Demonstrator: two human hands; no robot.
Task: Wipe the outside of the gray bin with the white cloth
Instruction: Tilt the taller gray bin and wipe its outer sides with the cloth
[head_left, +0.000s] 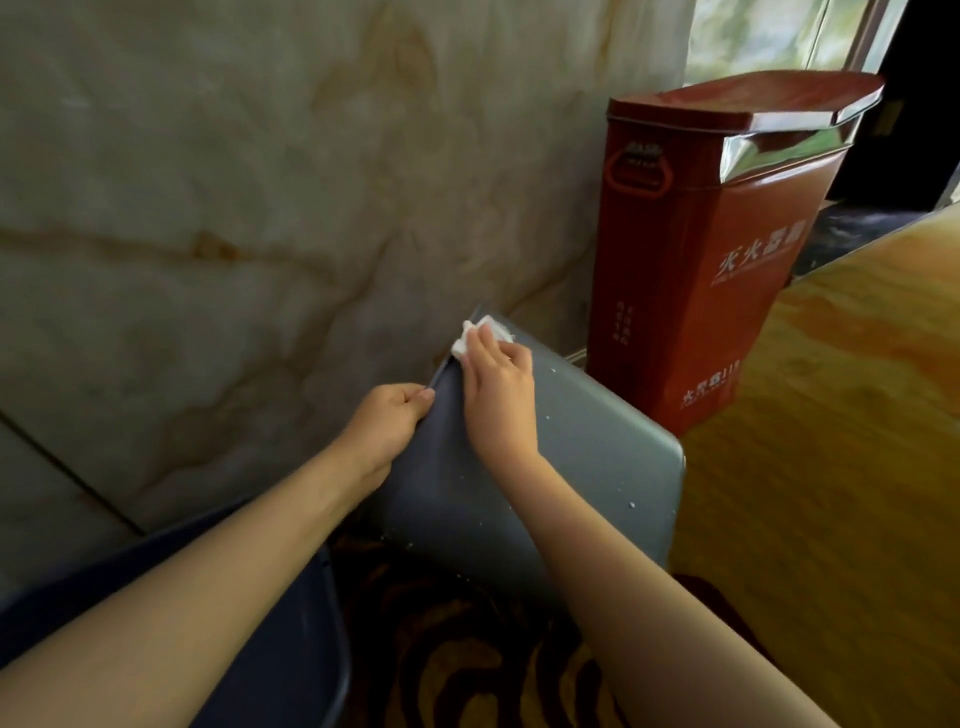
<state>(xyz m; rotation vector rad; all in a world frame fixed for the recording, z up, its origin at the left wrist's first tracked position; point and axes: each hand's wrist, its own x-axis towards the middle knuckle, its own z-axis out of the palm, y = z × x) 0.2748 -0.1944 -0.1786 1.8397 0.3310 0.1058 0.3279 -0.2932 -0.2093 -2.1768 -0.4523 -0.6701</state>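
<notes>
marble wall (234, 208) and red box (701, 249) hem gray bin (597, 431); its face open.

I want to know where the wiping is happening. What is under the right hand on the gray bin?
The white cloth, pressed against the gray bin near its far corner. Only the cloth's edges show past the right hand; the rest is covered.

A lobby or public building is suggested by the marble wall (260, 182), red fire-extinguisher box (701, 249) and patterned carpet (467, 649)

Both arms outstretched, left hand (387, 418) pinched, right hand (500, 389) flat.
</notes>
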